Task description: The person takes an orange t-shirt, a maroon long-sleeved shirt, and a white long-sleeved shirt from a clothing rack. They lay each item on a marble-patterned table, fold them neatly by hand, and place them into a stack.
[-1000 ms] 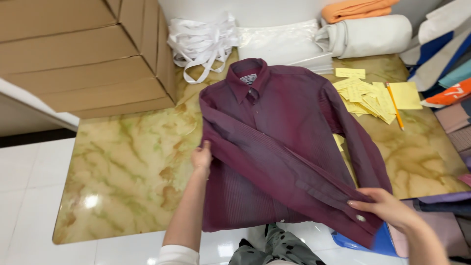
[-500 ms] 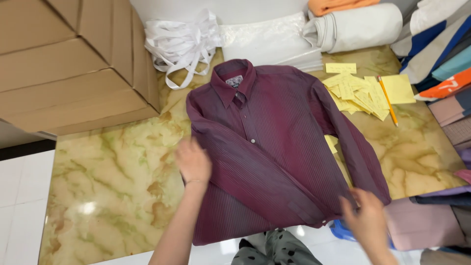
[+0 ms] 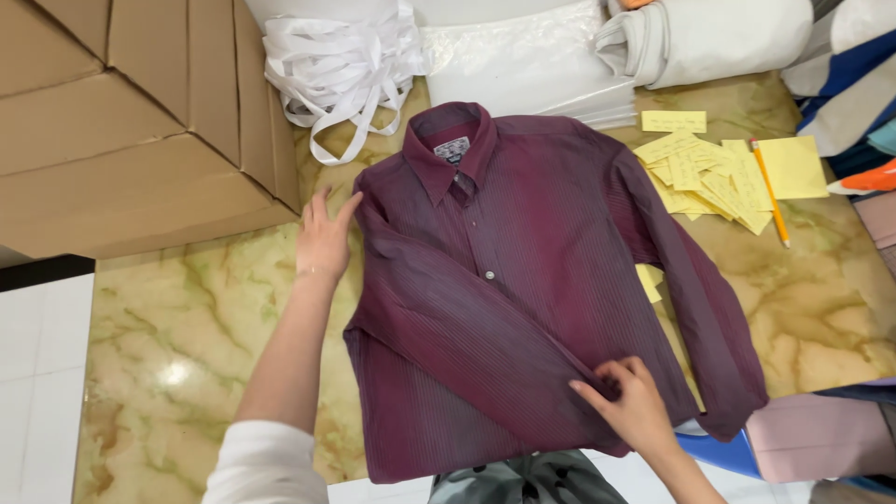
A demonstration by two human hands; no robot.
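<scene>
Yellow paper slips [image 3: 709, 173] right of maroon shirt [image 3: 523, 280]; brown cartons [image 3: 131, 121] left.

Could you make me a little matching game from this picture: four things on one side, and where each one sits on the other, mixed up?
Things:
1. maroon shirt
2. pencil
3. cardboard boxes
4. white straps

Places:
A. on the yellow paper slips
B. stacked at the table's left edge
C. heaped just above the collar, to its left
D. spread flat mid-table, under both hands

Pairs: 1-D, 2-A, 3-B, 4-C
</scene>
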